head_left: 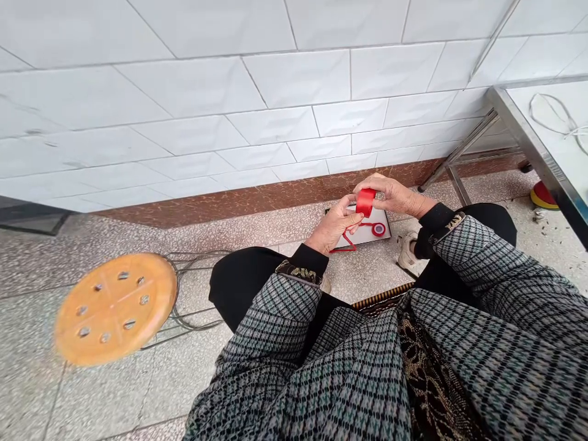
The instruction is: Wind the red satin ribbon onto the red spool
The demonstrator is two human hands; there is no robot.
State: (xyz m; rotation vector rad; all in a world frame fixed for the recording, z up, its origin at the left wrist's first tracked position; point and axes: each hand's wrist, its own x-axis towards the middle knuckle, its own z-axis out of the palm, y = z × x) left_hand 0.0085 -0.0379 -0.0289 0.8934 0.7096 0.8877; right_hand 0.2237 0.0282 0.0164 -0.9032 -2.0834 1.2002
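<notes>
While pinched at both ends, red ribbon [366,201] between left hand [334,226] and right hand [390,193].

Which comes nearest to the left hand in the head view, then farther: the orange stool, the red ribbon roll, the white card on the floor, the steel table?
1. Red ribbon roll: pinched by the left hand and right hand.
2. White card: on the floor just beyond the hands.
3. Orange stool: far left.
4. Steel table: far right; close to the stool's distance.
</notes>
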